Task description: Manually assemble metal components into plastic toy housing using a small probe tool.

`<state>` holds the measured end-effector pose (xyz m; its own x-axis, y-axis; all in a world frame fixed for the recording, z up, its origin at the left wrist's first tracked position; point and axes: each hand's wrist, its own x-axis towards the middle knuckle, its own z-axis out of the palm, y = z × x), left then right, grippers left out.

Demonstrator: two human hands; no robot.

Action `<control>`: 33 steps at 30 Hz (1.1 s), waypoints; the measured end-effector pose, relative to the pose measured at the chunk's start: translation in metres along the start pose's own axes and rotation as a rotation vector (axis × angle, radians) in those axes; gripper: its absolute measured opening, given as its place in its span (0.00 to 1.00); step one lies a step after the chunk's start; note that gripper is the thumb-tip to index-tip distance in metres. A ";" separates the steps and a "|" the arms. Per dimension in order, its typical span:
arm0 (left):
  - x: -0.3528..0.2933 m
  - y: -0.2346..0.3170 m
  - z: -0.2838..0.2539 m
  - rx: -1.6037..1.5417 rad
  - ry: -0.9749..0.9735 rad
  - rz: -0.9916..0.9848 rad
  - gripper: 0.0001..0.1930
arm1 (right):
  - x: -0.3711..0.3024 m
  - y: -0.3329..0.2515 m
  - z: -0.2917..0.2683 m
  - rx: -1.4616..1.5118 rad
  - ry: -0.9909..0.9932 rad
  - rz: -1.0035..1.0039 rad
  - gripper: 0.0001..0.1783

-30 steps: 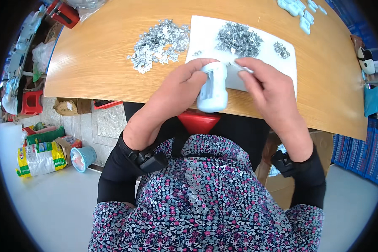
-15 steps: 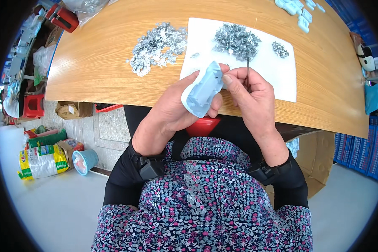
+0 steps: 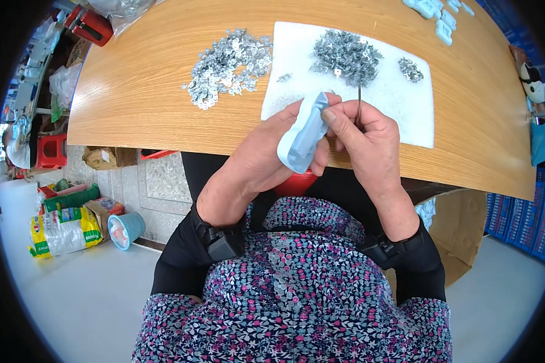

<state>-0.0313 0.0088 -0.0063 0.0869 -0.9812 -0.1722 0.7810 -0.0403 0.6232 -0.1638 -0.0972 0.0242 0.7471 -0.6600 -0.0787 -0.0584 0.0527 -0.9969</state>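
Observation:
My left hand (image 3: 257,148) is closed around a light blue plastic shell (image 3: 306,136), a long hollow piece with a wavy rim, tilted on its side. My right hand (image 3: 369,136) is closed too, its thumb and forefinger pinched at the shell's upper end; any small part between them is hidden. A thin dark rod-like tool (image 3: 360,100) sticks out from among the right hand's fingers, pointing away from me. Beyond the hands, a heap of small metal pieces (image 3: 345,57) lies on a white foam sheet (image 3: 399,103), with a smaller cluster (image 3: 410,69) to its right.
Flat metal clips (image 3: 224,69) are spread on the wooden table (image 3: 133,91) left of the sheet. More light blue shells (image 3: 444,27) lie at the far right. A red container (image 3: 89,25) stands at the far left, and a cardboard box (image 3: 451,236) sits below the table's right side.
The shell has turned in my left hand, so it shows narrower and more edge-on, and it sits slightly farther right. My right hand keeps its pinch at the upper end.

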 end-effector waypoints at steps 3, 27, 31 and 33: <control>0.001 0.000 -0.001 0.007 -0.032 0.000 0.25 | 0.000 0.001 -0.001 0.017 -0.011 0.005 0.10; -0.008 0.031 0.018 0.398 0.131 -0.124 0.20 | -0.004 0.007 -0.034 -0.526 0.114 -0.294 0.06; -0.006 0.016 0.018 0.645 0.143 -0.040 0.14 | -0.006 0.006 -0.029 -0.374 0.102 -0.270 0.07; -0.004 0.013 0.017 0.653 0.178 -0.034 0.14 | -0.009 0.007 -0.030 -0.205 0.081 -0.151 0.09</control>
<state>-0.0320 0.0092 0.0152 0.2135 -0.9336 -0.2877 0.2559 -0.2308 0.9388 -0.1907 -0.1135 0.0180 0.7025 -0.7072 0.0798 -0.0892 -0.1987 -0.9760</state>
